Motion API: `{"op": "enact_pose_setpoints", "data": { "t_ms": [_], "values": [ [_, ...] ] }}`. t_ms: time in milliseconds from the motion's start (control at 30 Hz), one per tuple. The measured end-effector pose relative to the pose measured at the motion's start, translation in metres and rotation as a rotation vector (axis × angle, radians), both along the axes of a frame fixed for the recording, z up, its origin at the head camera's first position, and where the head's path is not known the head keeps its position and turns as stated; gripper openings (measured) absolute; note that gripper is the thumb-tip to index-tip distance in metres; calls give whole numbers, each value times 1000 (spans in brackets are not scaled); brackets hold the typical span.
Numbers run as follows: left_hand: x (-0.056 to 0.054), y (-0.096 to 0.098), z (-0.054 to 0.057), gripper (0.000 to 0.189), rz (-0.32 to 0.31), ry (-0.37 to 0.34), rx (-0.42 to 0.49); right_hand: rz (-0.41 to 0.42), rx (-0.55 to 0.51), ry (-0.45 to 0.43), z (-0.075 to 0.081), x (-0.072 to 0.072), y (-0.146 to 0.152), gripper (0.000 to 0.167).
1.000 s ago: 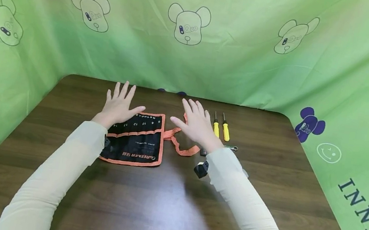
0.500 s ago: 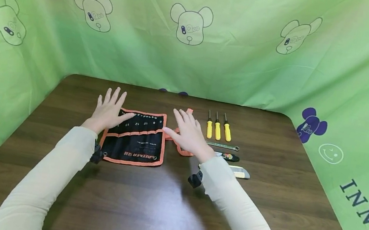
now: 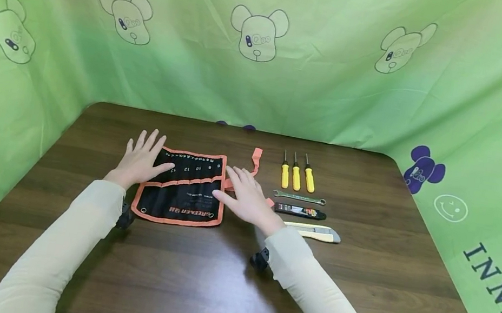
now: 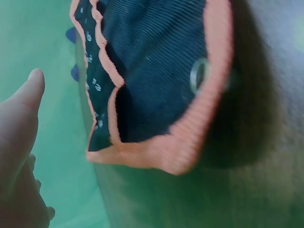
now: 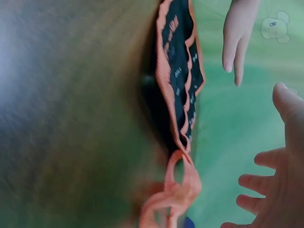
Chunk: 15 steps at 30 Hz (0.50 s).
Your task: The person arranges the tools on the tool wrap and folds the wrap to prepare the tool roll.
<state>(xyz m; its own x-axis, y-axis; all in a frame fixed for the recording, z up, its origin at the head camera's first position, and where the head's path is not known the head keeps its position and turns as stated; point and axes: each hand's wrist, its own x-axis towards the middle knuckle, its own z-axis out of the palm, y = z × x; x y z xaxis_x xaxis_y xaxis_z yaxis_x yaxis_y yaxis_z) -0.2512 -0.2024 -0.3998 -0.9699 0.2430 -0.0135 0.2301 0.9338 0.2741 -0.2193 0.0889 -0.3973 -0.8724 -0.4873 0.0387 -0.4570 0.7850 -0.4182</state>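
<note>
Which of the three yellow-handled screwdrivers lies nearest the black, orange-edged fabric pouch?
The leftmost yellow-handled screwdriver; the middle one and right one lie farther from the black pouch.

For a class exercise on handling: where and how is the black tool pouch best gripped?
I'd pinch the black tool pouch by its orange side edges, near the lower corners in the head view: left hand from the left, right hand from the right. It lies spread flat, so one-sided lifting might let it sag; the strap meets the right edge higher up.
</note>
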Motion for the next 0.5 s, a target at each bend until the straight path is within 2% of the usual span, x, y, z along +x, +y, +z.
{"op": "enact_pose_setpoints", "data": {
  "t_ms": [267, 500],
  "values": [
    [5, -8, -10, 75, -41, 17, -34, 28, 15, -8, -14, 10, -2, 73],
    [8, -10, -16, 69, -63, -17, -53, 57, 50, 8, -24, 19, -5, 70]
  ]
}}
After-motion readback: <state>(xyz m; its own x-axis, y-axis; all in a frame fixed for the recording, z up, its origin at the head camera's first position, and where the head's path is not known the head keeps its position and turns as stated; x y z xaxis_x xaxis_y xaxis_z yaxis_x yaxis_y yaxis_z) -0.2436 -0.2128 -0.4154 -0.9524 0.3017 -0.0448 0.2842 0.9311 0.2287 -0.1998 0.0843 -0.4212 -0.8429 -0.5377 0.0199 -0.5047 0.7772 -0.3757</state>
